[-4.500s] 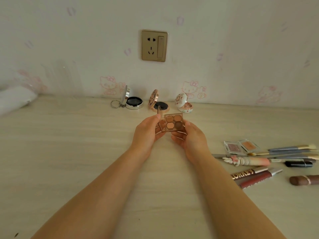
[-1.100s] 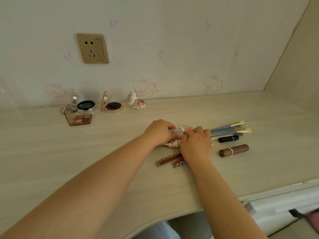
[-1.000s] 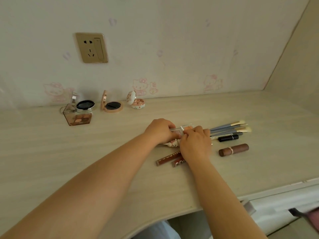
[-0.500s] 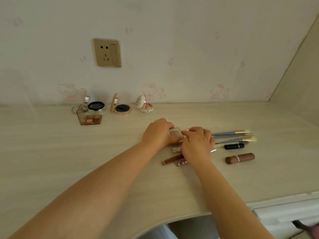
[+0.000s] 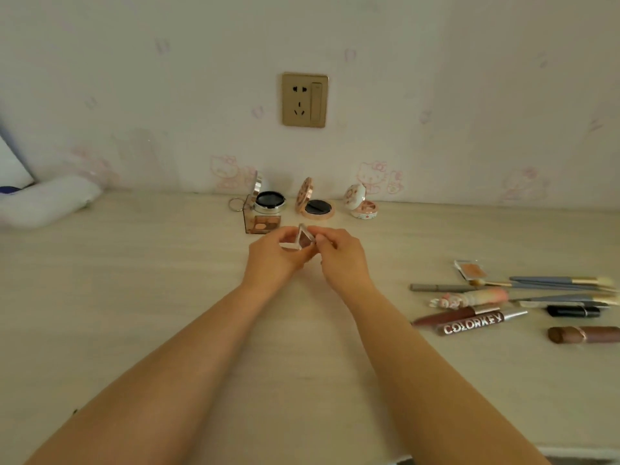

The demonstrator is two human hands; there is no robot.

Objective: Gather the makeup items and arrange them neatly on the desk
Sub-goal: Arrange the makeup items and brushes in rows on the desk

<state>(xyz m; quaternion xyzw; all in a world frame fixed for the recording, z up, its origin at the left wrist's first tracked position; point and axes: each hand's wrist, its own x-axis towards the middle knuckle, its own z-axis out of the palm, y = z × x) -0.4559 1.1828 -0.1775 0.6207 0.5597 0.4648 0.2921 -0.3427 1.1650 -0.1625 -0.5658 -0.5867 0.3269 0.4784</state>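
Small palette up in both hands, row of compacts just ahead

We've got the little clear eyeshadow case (image 5: pixel 299 238) pinched between the left hand (image 5: pixel 273 260) and right hand (image 5: pixel 340 258), fingers (image 5: pixel 320 237) curled on its edges, lid apparently hinged open, though it's blurry. Just beyond our fingers sits the four-pan palette (image 5: pixel 262 222) on the table (image 5: pixel 151 297); the left hand is nearer. Brushes (image 5: pixel 563 282) lie well right.

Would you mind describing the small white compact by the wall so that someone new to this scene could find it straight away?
Start at the gold wall socket and drop to the desk, where three open round compacts stand in a row against the wall. The white compact is the rightmost. It alone has a white patterned lid and a pinkish pan; the silver compact and rose-gold compact hold dark pans.
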